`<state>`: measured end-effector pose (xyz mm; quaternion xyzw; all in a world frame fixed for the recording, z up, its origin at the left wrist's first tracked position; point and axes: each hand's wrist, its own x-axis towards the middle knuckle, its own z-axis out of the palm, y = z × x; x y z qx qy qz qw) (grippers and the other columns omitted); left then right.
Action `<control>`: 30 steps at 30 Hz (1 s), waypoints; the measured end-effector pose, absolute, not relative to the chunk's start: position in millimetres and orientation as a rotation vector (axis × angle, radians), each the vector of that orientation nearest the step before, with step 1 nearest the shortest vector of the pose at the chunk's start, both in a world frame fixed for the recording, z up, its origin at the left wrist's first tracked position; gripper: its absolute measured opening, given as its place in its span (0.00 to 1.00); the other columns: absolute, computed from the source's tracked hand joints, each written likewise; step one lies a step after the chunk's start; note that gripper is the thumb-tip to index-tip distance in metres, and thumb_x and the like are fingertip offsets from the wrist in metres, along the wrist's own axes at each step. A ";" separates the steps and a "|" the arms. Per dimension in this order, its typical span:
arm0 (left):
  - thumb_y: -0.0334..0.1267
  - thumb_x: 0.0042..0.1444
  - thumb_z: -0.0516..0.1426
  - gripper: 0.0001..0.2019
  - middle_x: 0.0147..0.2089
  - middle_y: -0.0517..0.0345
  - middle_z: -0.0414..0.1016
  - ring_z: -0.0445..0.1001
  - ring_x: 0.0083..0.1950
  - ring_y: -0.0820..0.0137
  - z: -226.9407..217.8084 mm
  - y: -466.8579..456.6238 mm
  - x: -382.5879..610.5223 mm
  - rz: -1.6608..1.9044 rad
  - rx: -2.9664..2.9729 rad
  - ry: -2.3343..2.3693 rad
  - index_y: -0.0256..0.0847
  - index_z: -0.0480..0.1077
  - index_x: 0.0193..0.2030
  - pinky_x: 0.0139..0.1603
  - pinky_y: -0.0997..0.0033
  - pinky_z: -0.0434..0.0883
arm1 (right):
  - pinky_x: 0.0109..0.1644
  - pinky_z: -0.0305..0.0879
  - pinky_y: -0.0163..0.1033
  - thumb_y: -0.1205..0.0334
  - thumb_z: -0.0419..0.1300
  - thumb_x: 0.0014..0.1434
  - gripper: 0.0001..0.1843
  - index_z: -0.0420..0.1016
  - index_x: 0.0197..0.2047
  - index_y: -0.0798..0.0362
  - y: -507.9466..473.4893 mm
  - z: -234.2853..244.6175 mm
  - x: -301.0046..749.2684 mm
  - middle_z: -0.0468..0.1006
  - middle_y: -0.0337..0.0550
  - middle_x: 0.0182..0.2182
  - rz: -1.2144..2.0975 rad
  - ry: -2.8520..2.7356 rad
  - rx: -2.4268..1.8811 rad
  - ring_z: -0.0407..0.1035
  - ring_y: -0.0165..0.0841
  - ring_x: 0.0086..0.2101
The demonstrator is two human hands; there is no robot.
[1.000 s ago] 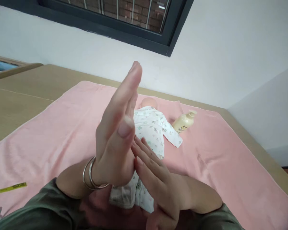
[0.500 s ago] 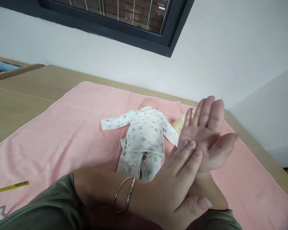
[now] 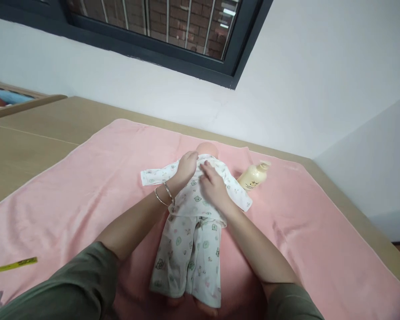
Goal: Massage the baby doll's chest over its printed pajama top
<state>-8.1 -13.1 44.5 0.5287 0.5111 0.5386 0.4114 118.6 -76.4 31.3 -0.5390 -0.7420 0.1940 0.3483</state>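
A baby doll in a white printed top and matching trousers lies lengthwise before me, its face not showing. Over the left side of its upper body is my left hand, fingers extended, two thin bangles on the wrist. My right hand is beside it over the upper middle of the top, with fingers stretched forward. Nothing is held in either hand; how firmly they touch the cloth I cannot tell. The doll's bare head shows just beyond my fingers.
A pale yellow pump bottle lies tilted by the doll's right-hand sleeve. Under everything spreads a pink blanket on a wooden surface. A yellow strip lies at left. A white wall and dark window frame stand behind.
My hands were together, right palm raised and left fingers against it, above the doll's right side. They have separated and come down over the doll's upper body, uncovering the bottle and trousers.
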 end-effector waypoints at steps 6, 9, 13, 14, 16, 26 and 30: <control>0.37 0.67 0.47 0.15 0.50 0.47 0.82 0.78 0.56 0.60 8.8 -7.1 -7.9 1.398 1.539 1.330 0.40 0.75 0.43 0.62 0.60 0.70 | 0.77 0.36 0.63 0.55 0.47 0.73 0.27 0.67 0.71 0.49 -53.6 20.4 132.2 0.57 0.49 0.74 0.319 -2.228 -1.417 0.44 0.42 0.75; 0.36 0.67 0.47 0.15 0.51 0.47 0.82 0.78 0.57 0.60 3.0 -7.8 -6.8 1.405 1.585 1.362 0.40 0.76 0.44 0.62 0.60 0.71 | 0.77 0.36 0.61 0.50 0.43 0.75 0.30 0.61 0.74 0.51 -40.6 23.3 148.8 0.52 0.51 0.75 0.380 -2.156 -1.528 0.42 0.42 0.75; 0.38 0.68 0.47 0.15 0.50 0.48 0.83 0.78 0.55 0.60 3.4 -7.5 -5.5 1.423 1.555 1.365 0.41 0.76 0.42 0.61 0.60 0.71 | 0.77 0.35 0.62 0.49 0.42 0.74 0.35 0.53 0.76 0.62 -47.8 22.8 142.5 0.48 0.60 0.76 0.282 -2.070 -1.709 0.38 0.47 0.75; 0.38 0.68 0.47 0.15 0.50 0.48 0.83 0.78 0.55 0.61 3.9 -7.3 -5.0 1.437 1.516 1.355 0.41 0.75 0.41 0.61 0.61 0.71 | 0.77 0.35 0.63 0.50 0.42 0.74 0.35 0.53 0.76 0.62 -53.6 22.5 136.2 0.48 0.61 0.76 0.242 -2.074 -1.728 0.38 0.48 0.75; 0.38 0.68 0.46 0.16 0.48 0.48 0.83 0.79 0.54 0.63 4.9 -6.5 -3.9 1.466 1.403 1.330 0.40 0.75 0.40 0.59 0.64 0.72 | 0.77 0.36 0.63 0.54 0.42 0.74 0.33 0.56 0.75 0.62 -64.8 22.3 123.8 0.50 0.59 0.76 0.187 -2.131 -1.705 0.38 0.49 0.75; 0.39 0.68 0.46 0.17 0.47 0.50 0.83 0.79 0.54 0.62 5.2 -6.2 -4.3 1.461 1.371 1.341 0.41 0.75 0.38 0.62 0.63 0.70 | 0.76 0.39 0.64 0.49 0.44 0.74 0.34 0.57 0.75 0.60 -47.5 33.3 143.8 0.56 0.59 0.74 0.220 -2.121 -1.755 0.47 0.49 0.74; 0.38 0.68 0.46 0.16 0.48 0.50 0.83 0.79 0.53 0.64 5.1 -7.4 -3.6 1.474 1.336 1.312 0.41 0.74 0.38 0.60 0.65 0.71 | 0.75 0.39 0.65 0.54 0.45 0.73 0.34 0.55 0.75 0.65 -70.7 34.4 122.5 0.54 0.65 0.74 0.066 -2.153 -1.855 0.46 0.55 0.73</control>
